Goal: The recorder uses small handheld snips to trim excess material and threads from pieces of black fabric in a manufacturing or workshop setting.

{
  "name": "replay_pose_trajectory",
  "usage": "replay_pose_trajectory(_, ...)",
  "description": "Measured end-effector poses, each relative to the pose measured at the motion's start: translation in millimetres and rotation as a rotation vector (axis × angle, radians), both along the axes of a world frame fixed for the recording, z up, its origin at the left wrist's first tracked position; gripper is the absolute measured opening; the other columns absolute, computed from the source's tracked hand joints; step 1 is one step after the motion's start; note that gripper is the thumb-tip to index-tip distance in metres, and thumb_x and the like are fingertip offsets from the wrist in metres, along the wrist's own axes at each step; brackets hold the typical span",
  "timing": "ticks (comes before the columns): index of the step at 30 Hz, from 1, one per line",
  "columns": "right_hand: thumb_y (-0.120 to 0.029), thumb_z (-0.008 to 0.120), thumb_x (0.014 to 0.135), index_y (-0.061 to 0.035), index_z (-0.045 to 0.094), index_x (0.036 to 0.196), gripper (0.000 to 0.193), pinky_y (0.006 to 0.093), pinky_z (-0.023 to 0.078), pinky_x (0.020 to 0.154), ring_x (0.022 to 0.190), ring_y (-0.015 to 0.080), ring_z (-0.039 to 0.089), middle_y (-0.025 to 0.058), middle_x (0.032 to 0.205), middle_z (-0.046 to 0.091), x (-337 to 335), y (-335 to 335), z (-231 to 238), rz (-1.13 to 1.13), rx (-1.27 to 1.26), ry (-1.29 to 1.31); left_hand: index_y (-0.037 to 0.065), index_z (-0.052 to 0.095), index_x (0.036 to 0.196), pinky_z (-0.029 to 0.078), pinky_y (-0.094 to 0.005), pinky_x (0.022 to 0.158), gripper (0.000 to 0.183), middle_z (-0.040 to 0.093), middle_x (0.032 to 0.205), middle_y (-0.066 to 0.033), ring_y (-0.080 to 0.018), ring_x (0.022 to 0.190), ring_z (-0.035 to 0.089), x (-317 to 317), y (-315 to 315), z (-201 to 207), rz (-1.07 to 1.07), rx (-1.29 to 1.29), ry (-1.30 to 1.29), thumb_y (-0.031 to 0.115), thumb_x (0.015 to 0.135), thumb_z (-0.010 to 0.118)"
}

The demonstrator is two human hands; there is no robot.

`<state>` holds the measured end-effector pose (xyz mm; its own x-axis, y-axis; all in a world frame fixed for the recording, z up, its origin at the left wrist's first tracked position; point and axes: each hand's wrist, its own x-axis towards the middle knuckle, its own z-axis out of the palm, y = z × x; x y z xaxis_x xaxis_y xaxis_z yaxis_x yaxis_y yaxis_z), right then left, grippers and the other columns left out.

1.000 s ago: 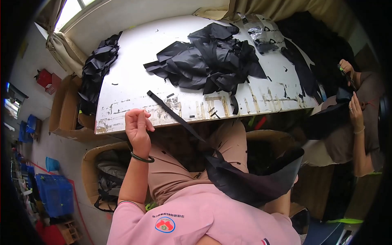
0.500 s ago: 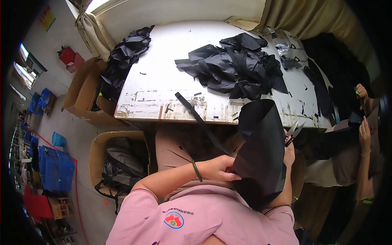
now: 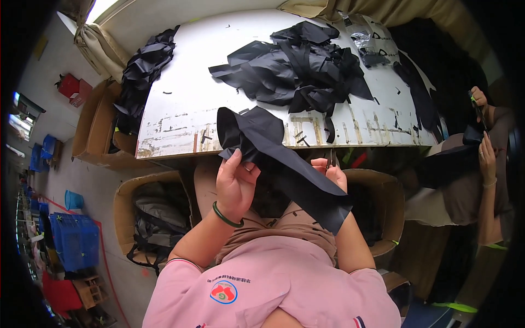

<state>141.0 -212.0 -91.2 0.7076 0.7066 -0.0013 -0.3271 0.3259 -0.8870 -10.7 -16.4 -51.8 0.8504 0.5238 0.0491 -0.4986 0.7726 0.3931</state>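
A black fabric piece [image 3: 295,167] hangs over my lap, in front of the table edge. Its upper left end is pinched between the thumb and fingers of my left hand [image 3: 238,186], which wears a dark green bangle [image 3: 227,216]. The fabric's other end lies across my right wrist. My right hand [image 3: 332,174] is closed around small thread snips [image 3: 330,158], their blades pointing toward the table; the fabric partly hides this hand. A heap of black fabric pieces [image 3: 306,71] lies on the white table [image 3: 186,87] ahead.
More black fabric [image 3: 145,71] hangs over the table's left end above a cardboard box [image 3: 95,126]. Open cartons [image 3: 126,202] flank my legs. A clear plastic bag [image 3: 372,44] sits at the back right. Another person's hands [image 3: 484,153] work at far right.
The fabric has swung left and turned, and my left hand has risen to its upper left end. My right hand has moved left with the snips. A dark strip now hangs over the table edge.
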Motion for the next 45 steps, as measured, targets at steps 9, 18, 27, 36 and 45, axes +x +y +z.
replay_pose_trajectory(9,-0.011,0.057,0.093,-0.0051,0.050,0.122,0.031,0.0208,0.024,0.036,0.039,0.0055,0.031,-0.0011,0.065,0.051,-42,-10,51,0.085,0.172,0.373,0.006,0.054,0.116,0.046,-0.0331,0.091,0.022,0.062,0.112,-0.0038,-0.0149,0.101,0.058,3,-46,12,0.225,0.108,0.271,0.011,0.095,0.050)
replay_pose_trajectory(18,-0.002,0.065,0.086,-0.0003,0.063,0.106,0.020,0.0199,0.049,0.064,0.077,0.0069,0.062,0.0035,0.090,0.066,-4,-2,81,-0.094,0.112,-0.043,-0.002,0.061,0.111,0.039,-0.0331,0.099,0.033,0.059,0.121,-0.0138,-0.0214,0.112,0.055,-41,-30,16,-1.104,1.220,0.178,0.019,0.087,0.069)
replay_pose_trajectory(27,-0.010,0.068,0.082,0.0003,0.058,0.115,0.036,0.0152,0.036,0.051,0.061,0.0007,0.051,-0.0006,0.080,0.060,-1,38,149,0.486,0.025,-0.008,0.002,0.022,0.147,0.027,-0.0351,0.110,0.112,0.039,0.143,-0.0148,-0.0236,0.134,0.037,5,-16,65,-0.263,1.089,0.186,0.020,0.060,0.090)
replay_pose_trajectory(36,-0.022,0.058,0.096,-0.0012,0.055,0.114,0.028,0.0162,0.027,0.037,0.041,-0.0010,0.034,0.0068,0.080,0.063,8,41,79,0.185,-0.174,0.042,-0.001,0.063,0.112,0.051,-0.0282,0.082,0.025,0.068,0.104,-0.0076,-0.0143,0.091,0.064,5,-2,42,-0.127,0.422,0.443,0.002,0.086,0.065)
replay_pose_trajectory(45,-0.008,0.072,0.084,-0.0014,0.065,0.102,0.021,0.0183,0.042,0.058,0.067,0.0035,0.052,-0.0030,0.081,0.061,-15,47,96,0.162,-0.173,0.005,0.000,0.060,0.116,0.050,-0.0279,0.085,0.028,0.065,0.110,-0.0067,-0.0134,0.099,0.062,5,1,31,-0.048,0.484,0.435,0.015,0.093,0.062)
